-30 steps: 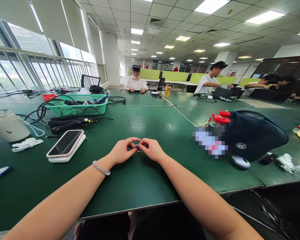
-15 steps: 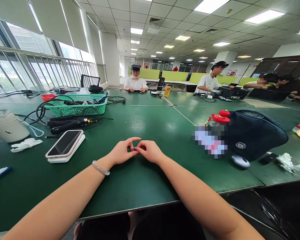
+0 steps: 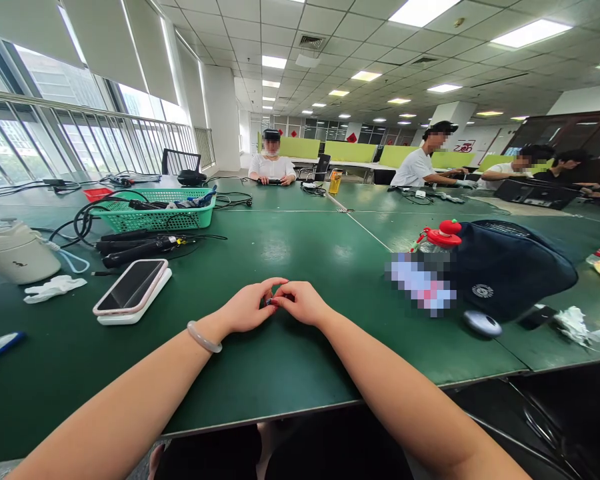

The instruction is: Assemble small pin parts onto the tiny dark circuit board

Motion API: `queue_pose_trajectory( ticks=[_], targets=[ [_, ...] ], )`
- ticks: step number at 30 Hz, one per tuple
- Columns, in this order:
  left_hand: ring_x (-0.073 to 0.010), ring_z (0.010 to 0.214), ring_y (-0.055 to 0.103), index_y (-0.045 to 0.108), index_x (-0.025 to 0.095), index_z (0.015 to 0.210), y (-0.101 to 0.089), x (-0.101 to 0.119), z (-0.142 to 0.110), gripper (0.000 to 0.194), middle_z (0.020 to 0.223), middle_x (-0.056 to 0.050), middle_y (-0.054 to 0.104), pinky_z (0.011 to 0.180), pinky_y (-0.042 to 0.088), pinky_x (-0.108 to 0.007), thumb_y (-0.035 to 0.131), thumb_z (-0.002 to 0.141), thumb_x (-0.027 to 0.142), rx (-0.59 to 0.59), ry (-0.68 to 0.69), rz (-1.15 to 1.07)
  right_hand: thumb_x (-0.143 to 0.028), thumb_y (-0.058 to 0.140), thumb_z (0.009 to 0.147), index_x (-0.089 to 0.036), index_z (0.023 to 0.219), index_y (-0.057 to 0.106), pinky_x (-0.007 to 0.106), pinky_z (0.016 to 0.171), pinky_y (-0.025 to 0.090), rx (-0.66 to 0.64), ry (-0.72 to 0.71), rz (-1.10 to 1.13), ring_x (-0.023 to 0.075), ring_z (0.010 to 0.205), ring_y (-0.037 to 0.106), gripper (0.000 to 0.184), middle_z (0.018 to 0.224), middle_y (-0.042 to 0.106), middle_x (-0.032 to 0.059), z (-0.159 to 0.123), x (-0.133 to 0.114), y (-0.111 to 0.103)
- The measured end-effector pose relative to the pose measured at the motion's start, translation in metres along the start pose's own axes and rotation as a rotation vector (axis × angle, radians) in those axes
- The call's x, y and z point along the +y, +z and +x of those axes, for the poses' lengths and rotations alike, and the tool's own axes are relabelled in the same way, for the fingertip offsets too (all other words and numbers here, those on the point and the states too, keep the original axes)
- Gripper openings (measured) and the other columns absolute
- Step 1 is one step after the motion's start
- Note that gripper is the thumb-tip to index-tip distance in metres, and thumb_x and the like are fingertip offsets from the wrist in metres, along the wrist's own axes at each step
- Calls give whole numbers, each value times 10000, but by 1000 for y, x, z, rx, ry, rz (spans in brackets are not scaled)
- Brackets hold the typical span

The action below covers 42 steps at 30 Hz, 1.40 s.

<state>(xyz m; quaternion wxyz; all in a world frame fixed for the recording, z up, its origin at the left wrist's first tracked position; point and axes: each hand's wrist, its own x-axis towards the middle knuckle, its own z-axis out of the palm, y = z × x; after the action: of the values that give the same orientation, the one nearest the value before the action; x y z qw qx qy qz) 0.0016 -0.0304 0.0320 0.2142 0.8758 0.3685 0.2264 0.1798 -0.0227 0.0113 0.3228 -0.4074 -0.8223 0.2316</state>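
Note:
Above the near part of the green table (image 3: 275, 380), my left hand (image 3: 245, 307) and my right hand (image 3: 303, 303) meet at their fingertips. Both have curled, closed fingers. A tiny dark, shiny thing (image 3: 269, 302) shows between the thumbs and fingers; it is too small and too covered to name. My right fingers pinch at it from the right, my left fingers close round it from the left. A pale bangle circles my left wrist. To the left of my hands a phone (image 3: 133, 287) lies on a white box (image 3: 153, 297).
A green basket (image 3: 200, 220) with cables stands at the back left, a beige jug (image 3: 17, 257) at far left. On the right are a dark blue bag (image 3: 515, 260), a bottle with a red lid (image 3: 437, 237) and a mouse (image 3: 483, 325). Several people sit farther off.
My left index finger has bent in and now meets my right fingers; it pointed outward before. At the far right, a co-worker's dark box or case has shifted to the right.

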Motion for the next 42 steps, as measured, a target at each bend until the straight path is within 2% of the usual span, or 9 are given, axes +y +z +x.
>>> queue_pose_trajectory(
  ticks=[5, 10, 15, 18, 22, 26, 32, 37, 42],
  targets=[
    [-152, 677, 547, 422, 223, 1285, 0, 2, 1, 510, 826, -18, 620, 656, 421, -274, 476, 778, 220, 12, 14, -23, -234, 549, 823, -187, 744, 661, 213, 606, 361, 18, -24, -48, 99, 601, 488, 144, 661, 594, -10, -1, -4, 0],
    [-162, 725, 564, 409, 211, 1290, 0, 0, 1, 499, 807, -16, 618, 696, 431, -285, 474, 795, 231, 16, 17, -59, -217, 525, 842, -187, 790, 659, 223, 656, 382, 19, -47, -56, 110, 659, 527, 147, 724, 628, 3, 0, -5, 1],
    [-159, 678, 548, 423, 240, 1296, -1, -2, 2, 486, 773, -6, 610, 673, 423, -287, 475, 815, 271, 63, -39, 47, -248, 446, 885, -201, 828, 661, 231, 661, 385, 5, 12, -81, 121, 710, 561, 228, 780, 658, 12, 2, 1, 0],
    [-170, 722, 563, 429, 267, 1312, -2, -8, 4, 488, 785, -8, 623, 709, 425, -296, 456, 824, 260, 107, -85, 102, -233, 503, 845, -223, 877, 669, 244, 690, 391, -1, 83, -154, 130, 747, 569, 169, 828, 668, 9, 2, 10, -3],
    [-204, 834, 575, 643, 246, 1056, -2, -17, 6, 300, 882, -37, 665, 780, 424, -324, 439, 837, 266, 123, -111, 161, -284, 616, 768, -220, 855, 683, 257, 663, 395, -46, 185, -218, 138, 707, 547, 127, 769, 646, 11, 2, 19, -5],
    [-218, 873, 581, 667, 213, 920, 0, -19, 7, 246, 906, -42, 678, 812, 433, -344, 439, 831, 242, 146, -101, 169, -247, 624, 762, -214, 788, 695, 259, 679, 398, -71, 169, -221, 139, 741, 547, 82, 791, 637, 20, 2, 20, -5],
    [-226, 917, 581, 654, 223, 986, 2, -15, 8, 245, 936, -41, 680, 827, 442, -346, 488, 822, 296, 123, -128, 199, -214, 613, 771, -203, 745, 677, 248, 664, 380, -84, 144, -289, 126, 726, 529, 70, 782, 610, 22, 1, 15, -1],
    [-220, 947, 581, 643, 264, 1058, 1, -23, 8, 286, 1007, -34, 669, 855, 443, -340, 527, 802, 317, 100, -224, 197, -212, 582, 792, -192, 747, 657, 230, 664, 375, -98, 167, -325, 115, 731, 528, 89, 801, 605, 16, 1, 9, -1],
    [-219, 981, 586, 632, 265, 1099, 1, -28, 8, 317, 1059, -30, 666, 902, 429, -334, 518, 806, 302, 81, -233, 200, -196, 539, 812, -185, 762, 662, 239, 683, 380, -85, 163, -338, 126, 751, 534, 133, 811, 612, 30, 2, 8, -1]
  ],
)
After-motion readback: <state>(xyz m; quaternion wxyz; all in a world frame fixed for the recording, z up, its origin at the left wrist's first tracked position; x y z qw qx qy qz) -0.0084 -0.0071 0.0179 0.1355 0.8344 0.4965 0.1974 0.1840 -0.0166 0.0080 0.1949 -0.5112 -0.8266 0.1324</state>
